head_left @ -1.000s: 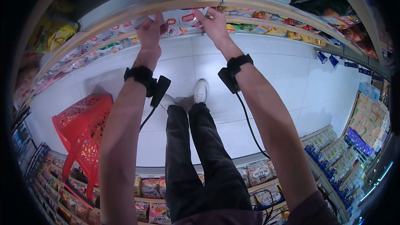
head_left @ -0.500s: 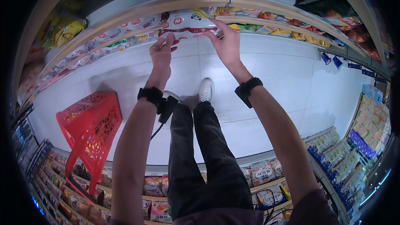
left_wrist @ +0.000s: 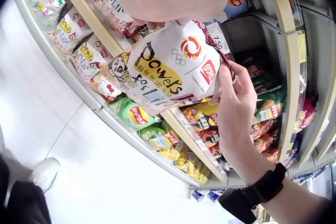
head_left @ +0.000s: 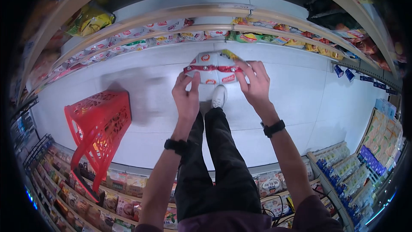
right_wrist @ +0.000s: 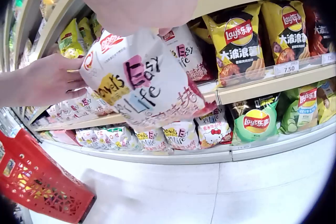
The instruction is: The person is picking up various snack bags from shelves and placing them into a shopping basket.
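Left hand (head_left: 186, 97) and right hand (head_left: 257, 85) each pinching one end of a white plastic snack bag with red band (head_left: 206, 68). Bag's in the air between them, above the pale tiled floor (head_left: 300, 81), apart from the wood-edged snack shelf (head_left: 171, 13). Red perforated plastic basket (head_left: 101, 122) on floor, off left.

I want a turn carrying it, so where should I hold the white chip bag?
Probably hold the white chip bag by its two ends, one hand from each side, like the left hand and right hand do. Its middle looks puffy, so squeezing there might be awkward; the crinkled red edge by the right hand looks flatter and easier to pinch.
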A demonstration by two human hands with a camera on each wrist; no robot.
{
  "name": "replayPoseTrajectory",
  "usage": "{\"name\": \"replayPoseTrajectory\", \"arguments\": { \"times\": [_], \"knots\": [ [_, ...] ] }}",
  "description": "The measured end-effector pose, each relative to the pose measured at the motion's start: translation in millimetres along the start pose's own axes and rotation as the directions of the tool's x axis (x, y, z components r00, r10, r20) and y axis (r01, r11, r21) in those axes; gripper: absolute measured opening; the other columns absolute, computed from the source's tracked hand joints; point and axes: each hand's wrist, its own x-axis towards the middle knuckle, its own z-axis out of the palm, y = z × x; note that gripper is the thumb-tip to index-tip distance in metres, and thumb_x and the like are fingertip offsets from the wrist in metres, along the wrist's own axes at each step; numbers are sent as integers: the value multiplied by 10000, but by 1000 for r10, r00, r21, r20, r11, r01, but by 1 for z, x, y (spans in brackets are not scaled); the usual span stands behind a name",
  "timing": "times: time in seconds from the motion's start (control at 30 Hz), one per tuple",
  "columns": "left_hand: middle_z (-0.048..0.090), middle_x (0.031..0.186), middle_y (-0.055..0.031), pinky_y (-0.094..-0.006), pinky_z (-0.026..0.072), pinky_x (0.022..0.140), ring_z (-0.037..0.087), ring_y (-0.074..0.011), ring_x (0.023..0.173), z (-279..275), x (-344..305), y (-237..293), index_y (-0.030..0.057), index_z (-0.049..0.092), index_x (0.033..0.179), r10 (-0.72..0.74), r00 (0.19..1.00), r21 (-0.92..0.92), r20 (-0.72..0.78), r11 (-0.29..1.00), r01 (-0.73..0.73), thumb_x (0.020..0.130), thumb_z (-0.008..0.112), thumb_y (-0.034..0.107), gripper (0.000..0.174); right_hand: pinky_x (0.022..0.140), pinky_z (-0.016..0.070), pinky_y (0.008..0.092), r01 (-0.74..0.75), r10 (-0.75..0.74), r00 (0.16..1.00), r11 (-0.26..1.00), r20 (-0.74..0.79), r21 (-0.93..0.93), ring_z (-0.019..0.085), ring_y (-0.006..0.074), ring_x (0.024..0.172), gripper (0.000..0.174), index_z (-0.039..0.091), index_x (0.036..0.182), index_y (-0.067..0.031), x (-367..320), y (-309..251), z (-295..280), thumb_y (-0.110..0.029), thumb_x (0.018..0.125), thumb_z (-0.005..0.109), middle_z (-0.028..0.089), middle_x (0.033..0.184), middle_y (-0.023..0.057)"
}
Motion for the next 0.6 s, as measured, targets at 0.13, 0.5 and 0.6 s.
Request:
{"name": "replayPoseTrajectory", "arguments": {
  "times": [0.13, 0.5, 0.6],
  "knots": [
    [589, 832, -95, -266, 434, 711, 538, -175, 759, -31, -27, 41, -62, 631, 868, -100, 993, 1, 56, 995, 100, 921, 615, 96, 167, 744, 519, 364, 167, -168, 986, 983, -6, -80, 628, 295, 906, 234, 674, 966, -30, 4, -39, -39, -64, 737, 712, 632, 1002, 134],
    [591, 1190, -136, -336, 456, 921, 566, -192, 1075, -122, -54, 189, -27, 469, 1245, 81, 975, -661, 209, 747, 79, 825, 720, 418, 661, 568, 513, 265, 194, -160, 980, 902, -117, 387, 652, 200, 650, 189, 631, 815, 1, 50, -206, -165, -37, 664, 738, 685, 815, 101],
    [596, 1200, -124, -347, 464, 946, 561, -190, 1125, -162, -63, 211, -20, 480, 1250, 67, 890, -554, 450, 803, 220, 771, 782, 391, 700, 579, 502, 251, -147, 179, 984, 834, -9, 532, 645, 177, 638, 159, 626, 815, 14, 62, -236, -179, -7, 696, 730, 679, 777, 106]
  ]
}}
